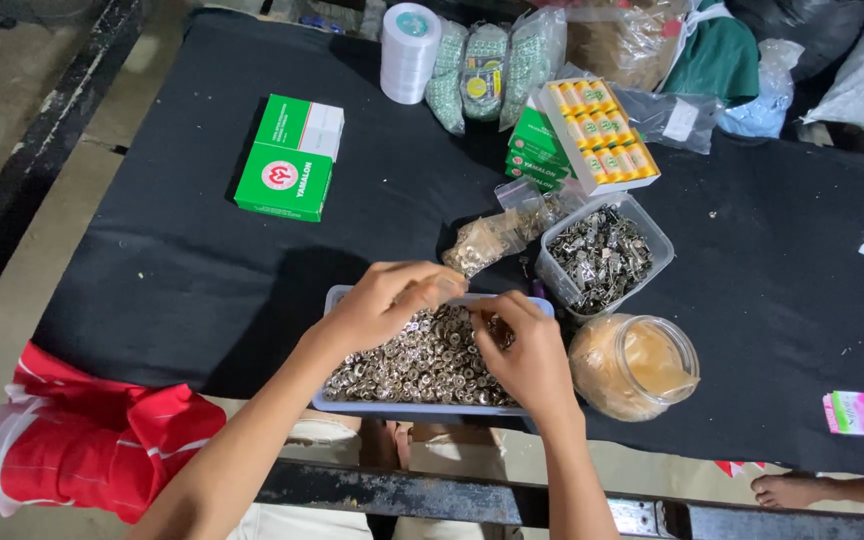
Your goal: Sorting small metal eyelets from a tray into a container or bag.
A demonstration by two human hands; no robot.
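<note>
While both hands worked over the shallow tray [347,400] of small metal fasteners [422,365] at the counter's [202,270] near edge, the left hand [382,300] pinched a piece and the right hand [522,355] curled loosely, seemingly mid-sorting, next needing careful fingertip separation.

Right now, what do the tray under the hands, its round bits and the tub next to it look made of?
Tray: looks like pale blue-grey plastic, matte, thin rim. Round bits: likely metal, silvery and shiny with bright glints; the left hand and right hand are over them. Tub: clear plastic, its contents show through the wall.
</note>
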